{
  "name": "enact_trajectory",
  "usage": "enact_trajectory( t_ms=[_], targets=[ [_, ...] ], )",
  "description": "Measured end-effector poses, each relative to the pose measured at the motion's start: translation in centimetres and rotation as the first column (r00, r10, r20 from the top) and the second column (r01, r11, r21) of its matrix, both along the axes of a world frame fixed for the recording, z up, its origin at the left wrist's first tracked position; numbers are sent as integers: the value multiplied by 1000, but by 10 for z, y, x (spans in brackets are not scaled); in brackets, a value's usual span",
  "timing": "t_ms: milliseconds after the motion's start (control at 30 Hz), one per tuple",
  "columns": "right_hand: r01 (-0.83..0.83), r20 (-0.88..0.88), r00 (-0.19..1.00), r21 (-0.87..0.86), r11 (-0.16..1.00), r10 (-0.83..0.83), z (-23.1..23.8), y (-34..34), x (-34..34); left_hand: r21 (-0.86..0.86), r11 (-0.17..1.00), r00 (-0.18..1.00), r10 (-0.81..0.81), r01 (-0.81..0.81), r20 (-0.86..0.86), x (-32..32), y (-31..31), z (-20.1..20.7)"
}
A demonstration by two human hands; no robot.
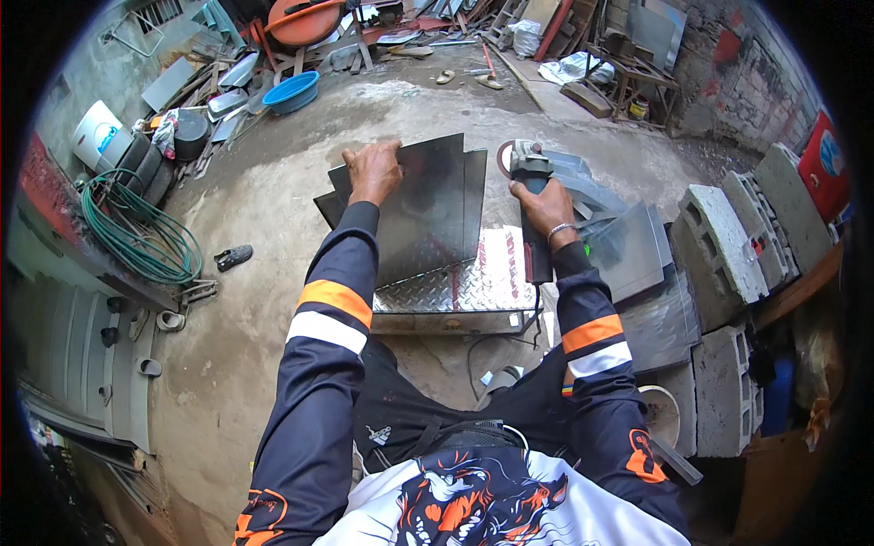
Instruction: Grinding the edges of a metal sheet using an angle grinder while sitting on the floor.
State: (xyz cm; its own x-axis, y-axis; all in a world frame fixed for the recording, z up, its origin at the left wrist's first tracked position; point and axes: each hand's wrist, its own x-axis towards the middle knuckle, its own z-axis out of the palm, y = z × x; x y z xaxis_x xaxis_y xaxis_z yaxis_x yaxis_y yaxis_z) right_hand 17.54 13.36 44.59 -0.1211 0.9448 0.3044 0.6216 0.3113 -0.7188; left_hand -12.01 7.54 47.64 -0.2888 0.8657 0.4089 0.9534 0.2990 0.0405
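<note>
My left hand (pixel 374 173) is closed on the far left edge of a dark metal sheet (pixel 426 205), its fingers curled over the rim. That sheet lies over at least one other, whose corners stick out at both sides. Under them is a low bench topped with shiny diamond plate (pixel 492 273). To the right, my right hand (pixel 547 211) is wrapped round the body of an angle grinder (pixel 532 164). Its round disc points up and to the left, apart from the sheets. The grinder's dark cord (pixel 492 338) hangs down beside the bench.
Grey sheets (pixel 628 250) are piled right of the bench, beside concrete blocks (pixel 719 237). A blue basin (pixel 291 93) and an orange wheelbarrow tray (pixel 305 23) stand far off. A green hose (pixel 137 227) lies coiled at left, near a dark shoe (pixel 234 257).
</note>
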Motion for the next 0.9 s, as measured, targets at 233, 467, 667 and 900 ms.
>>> enact_trajectory(
  t_ms=[233, 467, 667, 900],
  targets=[
    [7, 17, 1000, 56, 998, -8, -7, 2, -11, 0, 1000, 1000, -18, 18, 13, 5, 2, 1],
    [15, 151, 988, 58, 998, -23, 11, -3, -27, 11, 1000, 999, -27, 27, 18, 5, 3, 0],
    [8, 233, 972, 67, 998, -23, 18, -9, -42, 28, 999, 1000, -17, 17, 2, 4, 3, 0],
    [-24, 280, 960, 71, 997, 3, 25, -10, -46, 43, 999, 1000, -25, 24, 12, 6, 1, -1]
  ],
)
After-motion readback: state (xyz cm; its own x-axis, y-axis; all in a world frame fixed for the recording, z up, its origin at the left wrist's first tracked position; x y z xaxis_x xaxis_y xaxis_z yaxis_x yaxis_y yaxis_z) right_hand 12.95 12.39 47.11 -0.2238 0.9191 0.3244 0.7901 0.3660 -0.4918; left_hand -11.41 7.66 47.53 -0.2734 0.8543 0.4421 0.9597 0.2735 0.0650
